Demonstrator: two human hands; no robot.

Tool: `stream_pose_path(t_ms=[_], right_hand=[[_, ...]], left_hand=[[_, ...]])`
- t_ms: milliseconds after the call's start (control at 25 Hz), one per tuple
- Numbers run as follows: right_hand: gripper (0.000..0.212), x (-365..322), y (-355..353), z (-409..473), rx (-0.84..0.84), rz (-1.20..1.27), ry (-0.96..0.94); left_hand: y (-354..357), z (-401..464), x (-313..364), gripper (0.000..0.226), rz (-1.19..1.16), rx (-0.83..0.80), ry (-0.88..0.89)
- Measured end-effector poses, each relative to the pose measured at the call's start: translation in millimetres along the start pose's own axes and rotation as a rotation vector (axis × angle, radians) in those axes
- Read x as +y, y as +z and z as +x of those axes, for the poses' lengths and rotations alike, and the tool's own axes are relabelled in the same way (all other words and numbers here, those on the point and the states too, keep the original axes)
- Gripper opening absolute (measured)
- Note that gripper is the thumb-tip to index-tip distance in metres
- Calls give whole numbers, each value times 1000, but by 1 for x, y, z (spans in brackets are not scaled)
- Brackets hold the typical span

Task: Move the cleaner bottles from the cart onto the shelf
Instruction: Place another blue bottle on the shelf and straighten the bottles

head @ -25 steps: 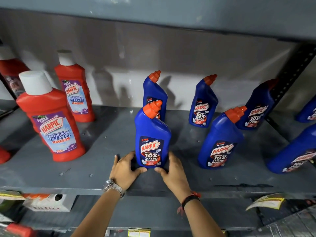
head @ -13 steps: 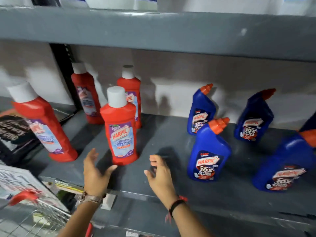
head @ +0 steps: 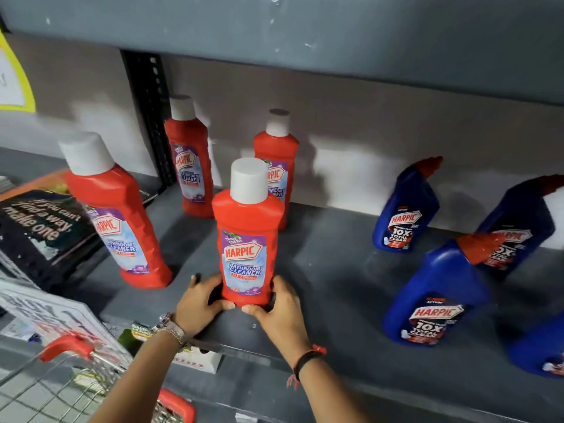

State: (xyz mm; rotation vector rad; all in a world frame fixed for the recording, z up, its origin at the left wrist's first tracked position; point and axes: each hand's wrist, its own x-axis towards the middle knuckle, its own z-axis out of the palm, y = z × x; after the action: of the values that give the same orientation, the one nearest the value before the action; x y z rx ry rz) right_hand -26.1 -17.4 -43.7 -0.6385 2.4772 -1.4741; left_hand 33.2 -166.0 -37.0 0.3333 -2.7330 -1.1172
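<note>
A red Harpic bathroom cleaner bottle (head: 247, 239) with a white cap stands upright near the front of the grey shelf (head: 329, 288). My left hand (head: 200, 303) and my right hand (head: 279, 312) clasp its base from either side. Three more red bottles stand on the shelf: one at the left (head: 119, 215), two behind (head: 190, 166) (head: 279, 154). Several blue Harpic bottles with orange caps, such as the nearest one (head: 436, 291) and one at the back (head: 403, 209), stand to the right. The wire cart (head: 64, 386) shows at the bottom left.
A dark book or box with white lettering (head: 42, 227) lies on the shelf's left end. A black slotted upright (head: 149, 114) runs behind the red bottles. The shelf above (head: 305, 29) overhangs close. A small white carton (head: 198, 360) sits under the shelf edge.
The view swung left from the blue bottles. My hands let go of a blue bottle, crossed over open, and now clasp the front red bottle's base.
</note>
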Motion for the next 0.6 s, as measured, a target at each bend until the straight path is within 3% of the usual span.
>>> stream_pose_path(t_ms=[160,600], right_hand=[[54,-3,3,-3,-19,-38,13],[41,0,1,-4,-3,-84,-19]], left_hand=[[-2,-5,-7,91,-16,49,-21],[4,-6,-10,84,93,70,19]])
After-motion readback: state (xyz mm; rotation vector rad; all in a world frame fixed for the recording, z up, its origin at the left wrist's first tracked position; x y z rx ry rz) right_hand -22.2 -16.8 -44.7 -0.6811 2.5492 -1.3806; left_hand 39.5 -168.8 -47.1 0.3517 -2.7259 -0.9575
